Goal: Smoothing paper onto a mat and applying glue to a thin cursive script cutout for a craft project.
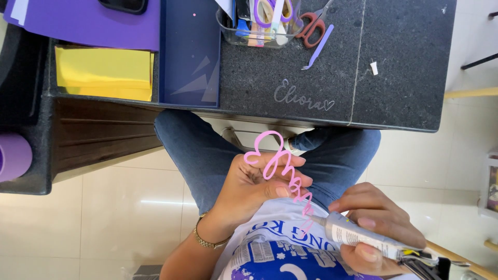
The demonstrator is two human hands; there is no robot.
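Note:
My left hand (254, 184) pinches a pink cut-out strip of looping cursive letters (277, 163), held above my lap. My right hand (376, 228) grips a grey glue tube (358, 236), its nozzle touching the lower end of the pink cut-out. Both hands hover over my blue jeans (207, 150) and a white and blue shirt (275, 249). A gold bracelet (207, 241) circles my left wrist.
A dark stone table (394, 67) lies ahead, with script traced on its top. On it stand a clear box of scissors and tools (259, 23), red-handled scissors (314, 26), a lilac strip (319, 46), navy (189, 52), yellow (104, 72) and purple sheets (88, 23). Pale tiled floor (119, 223) lies below.

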